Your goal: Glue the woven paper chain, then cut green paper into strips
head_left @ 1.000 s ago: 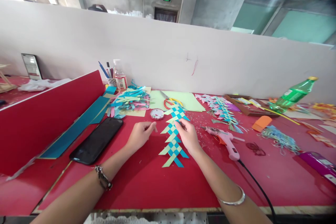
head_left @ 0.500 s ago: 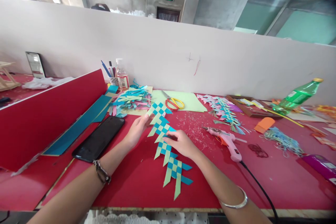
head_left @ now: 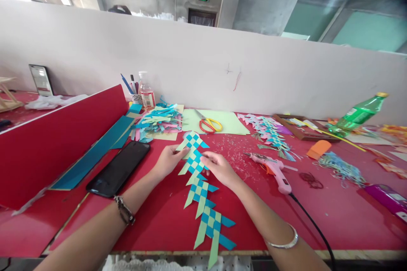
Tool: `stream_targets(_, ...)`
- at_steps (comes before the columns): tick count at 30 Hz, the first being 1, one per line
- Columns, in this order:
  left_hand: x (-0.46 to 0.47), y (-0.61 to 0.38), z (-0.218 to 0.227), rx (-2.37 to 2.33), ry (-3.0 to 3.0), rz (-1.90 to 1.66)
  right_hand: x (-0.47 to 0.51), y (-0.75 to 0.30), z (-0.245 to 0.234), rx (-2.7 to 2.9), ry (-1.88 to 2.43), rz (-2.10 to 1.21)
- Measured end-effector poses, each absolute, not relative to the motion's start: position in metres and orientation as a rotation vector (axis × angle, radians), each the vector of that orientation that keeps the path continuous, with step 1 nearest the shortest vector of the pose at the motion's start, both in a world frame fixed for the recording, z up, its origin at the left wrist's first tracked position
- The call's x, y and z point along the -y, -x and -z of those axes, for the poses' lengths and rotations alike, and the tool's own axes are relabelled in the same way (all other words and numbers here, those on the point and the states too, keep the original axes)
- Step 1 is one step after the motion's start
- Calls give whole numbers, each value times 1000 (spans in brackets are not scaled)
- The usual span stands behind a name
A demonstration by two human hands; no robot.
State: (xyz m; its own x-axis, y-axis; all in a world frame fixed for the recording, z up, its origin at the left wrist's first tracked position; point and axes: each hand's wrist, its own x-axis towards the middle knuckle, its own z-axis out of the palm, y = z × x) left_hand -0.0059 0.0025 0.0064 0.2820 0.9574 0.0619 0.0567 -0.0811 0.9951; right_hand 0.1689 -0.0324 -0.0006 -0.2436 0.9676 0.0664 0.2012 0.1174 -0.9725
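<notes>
A long woven paper strip (head_left: pixel 201 186) in blue and light green lies on the red table (head_left: pixel 165 220), running from the middle toward the near edge. My left hand (head_left: pixel 167 161) pinches its upper left side near the top. My right hand (head_left: pixel 219 168) has its fingers closed on the upper right side of the weave. The strip's loose tails reach the table's front edge.
A black phone (head_left: pixel 118 168) lies left of my hands beside blue card strips (head_left: pixel 95 152) and a red divider (head_left: pixel 54 139). Scissors (head_left: pixel 208 123), a pile of paper strips (head_left: pixel 157 122), a pink glue gun (head_left: pixel 273 168) with its cord, more weaves (head_left: pixel 270 133) and a green bottle (head_left: pixel 358 114) lie beyond.
The woven strip has been pulled toward me and turned, so its tails now reach the front edge. Both hands came closer with it, and the round tin it lay beside is covered.
</notes>
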Motion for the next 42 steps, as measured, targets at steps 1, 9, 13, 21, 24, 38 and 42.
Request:
stream_targets(1,-1,5,-7,-1002,-1442,-998,33,-169,0,1629,1175,-1195)
stream_targets(9,-4,7,-7,-1048,-1529,-1064,35,-168,-2,1742,1117,-1237)
stream_targets(13,-8,9,-5,-1065,-1573,-1063,35,-168,-3,1790,1113,-1224)
stream_targets(21,-7,9,-7,-1067,-1572,-1022,35,-168,-3,1753,1110,-1208)
stream_targets(24,-3,7,-8,-1050,-1557,-991,34,-169,-3,1682,1130,-1224)
stream_targets(38,-12,12,-2,-1188,-1411,-1125,33,-171,-1,1495,1219,-1296)
stream_targets(42,-19,18,1,-1245,-1369,-1237,35,-175,-3,1681,1262,-1317)
